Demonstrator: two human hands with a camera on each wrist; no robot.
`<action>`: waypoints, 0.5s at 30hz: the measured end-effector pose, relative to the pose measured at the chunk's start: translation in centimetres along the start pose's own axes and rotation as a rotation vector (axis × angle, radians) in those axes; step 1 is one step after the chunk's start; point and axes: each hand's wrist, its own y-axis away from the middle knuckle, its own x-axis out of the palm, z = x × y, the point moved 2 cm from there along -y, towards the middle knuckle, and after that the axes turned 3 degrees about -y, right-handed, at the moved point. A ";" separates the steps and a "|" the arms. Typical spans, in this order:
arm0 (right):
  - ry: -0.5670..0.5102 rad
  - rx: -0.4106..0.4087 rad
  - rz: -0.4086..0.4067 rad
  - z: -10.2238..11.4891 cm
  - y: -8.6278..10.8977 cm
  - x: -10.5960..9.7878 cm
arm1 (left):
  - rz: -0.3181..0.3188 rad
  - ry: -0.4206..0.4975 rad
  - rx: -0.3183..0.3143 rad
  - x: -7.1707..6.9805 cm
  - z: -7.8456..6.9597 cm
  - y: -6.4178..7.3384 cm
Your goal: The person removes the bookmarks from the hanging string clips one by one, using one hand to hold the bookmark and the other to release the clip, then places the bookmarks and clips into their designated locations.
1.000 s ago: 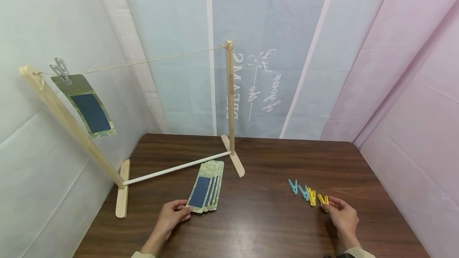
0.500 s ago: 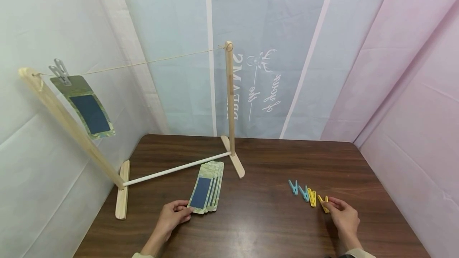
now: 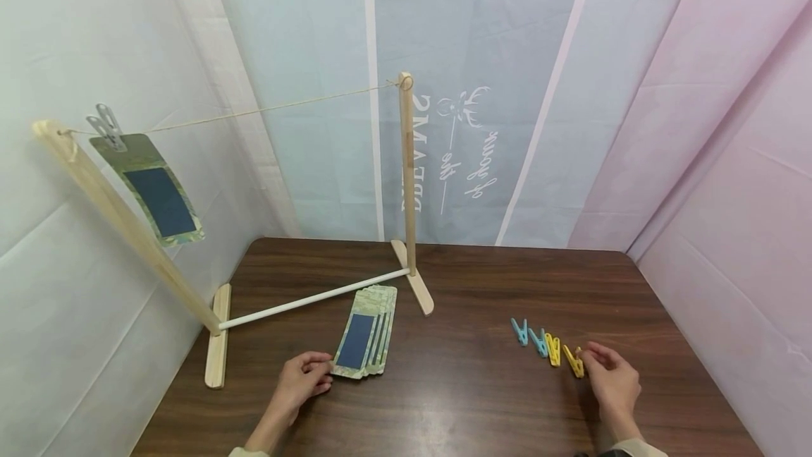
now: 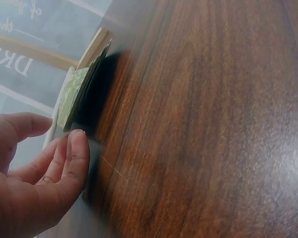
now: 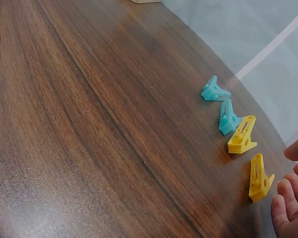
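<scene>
A fanned stack of several green-bordered cards (image 3: 360, 333) with dark blue panels lies on the table, also visible edge-on as cards (image 4: 78, 91) in the left wrist view. My left hand (image 3: 303, 381) is at its near left corner, thumb and fingers parted and loosely bent. On the right, two blue clothespins (image 3: 520, 331) and two yellow clothespins (image 3: 552, 350) form a slanting row. Beside the nearest yellow clothespin (image 5: 260, 179) is my right hand (image 3: 610, 379), its fingers relaxed, with a gap between fingertips and clothespin in the right wrist view.
A wooden stand with two posts (image 3: 409, 182) and a white crossbar (image 3: 314, 298) stands at the back left. A string (image 3: 273, 108) runs between the post tops. A similar card (image 3: 158, 196) hangs near its left end from a grey clip (image 3: 108, 129). Fabric walls surround the table (image 3: 469, 400).
My left thumb has come off the stack's corner, and that hand has drawn slightly left. My right fingers have let go of the nearest yellow clothespin and moved slightly right.
</scene>
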 end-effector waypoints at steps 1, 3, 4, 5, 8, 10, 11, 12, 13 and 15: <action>-0.004 -0.001 0.003 0.1 0.0 0.0 | -0.004 0.000 -0.002 0.0 -0.1 0.0; -0.013 0.003 0.003 0.4 0.0 -0.1 | -0.010 0.000 -0.002 -0.1 -0.2 0.0; -0.015 0.003 0.002 0.6 0.0 -0.1 | -0.012 0.001 -0.002 -0.2 -0.2 0.0; -0.017 0.002 0.004 0.8 0.1 0.0 | -0.014 0.002 -0.001 -0.2 -0.3 0.0; -0.006 -0.012 0.004 1.5 0.2 0.0 | -0.022 -0.004 0.009 -0.4 -0.4 0.0; 0.004 -0.027 0.009 1.9 0.2 0.1 | -0.027 -0.008 0.014 -0.5 -0.5 0.1; 0.007 -0.034 0.012 2.1 0.3 0.1 | -0.029 -0.010 0.016 -0.6 -0.5 0.1; 0.013 -0.042 0.014 2.3 0.3 0.1 | -0.031 -0.014 0.020 -0.7 -0.6 0.1; 0.014 -0.047 0.017 2.5 0.3 0.1 | -0.033 -0.014 0.021 -0.7 -0.6 0.1; 0.010 -0.055 0.023 2.9 0.5 0.2 | -0.034 -0.018 0.031 -0.9 -0.6 0.1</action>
